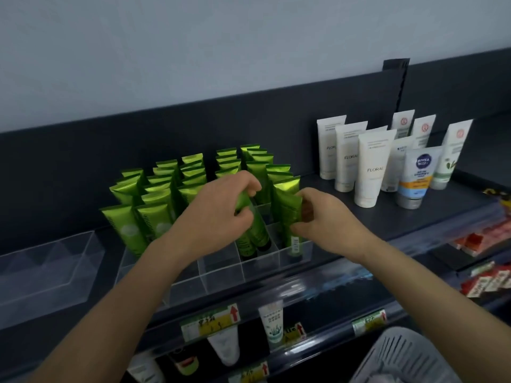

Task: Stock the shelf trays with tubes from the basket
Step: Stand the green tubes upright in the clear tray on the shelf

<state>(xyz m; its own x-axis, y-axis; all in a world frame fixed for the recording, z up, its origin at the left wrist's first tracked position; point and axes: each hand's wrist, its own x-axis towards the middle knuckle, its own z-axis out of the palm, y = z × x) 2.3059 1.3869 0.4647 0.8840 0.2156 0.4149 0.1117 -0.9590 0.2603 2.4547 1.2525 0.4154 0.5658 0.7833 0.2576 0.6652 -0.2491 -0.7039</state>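
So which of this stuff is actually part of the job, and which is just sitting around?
Part of the job:
- green tubes
- clear divided tray
- left hand, right hand, each gripping a green tube
- basket

Just there:
- white tubes
- Nivea tube
- empty clear tray
- price tags

- The clear divided acrylic tray [221,275] on the shelf looks like hard, smooth plastic, glassy at its edges.
- A second clear plastic tray [49,272] to the left has the same see-through, polished look.
- The bright green squeeze tubes [154,189] have a shiny, metallic-looking foil finish that catches the light.
- The white squeeze tubes marked FLORAL [372,167] look like smooth, matt plastic.
- The dark grey shelf board [345,214] appears to be painted metal, matt and even.
- The pale slotted plastic basket [401,357] looks dull and smooth.
- The yellow-green price labels [210,322] look like paper behind a glossy strip.
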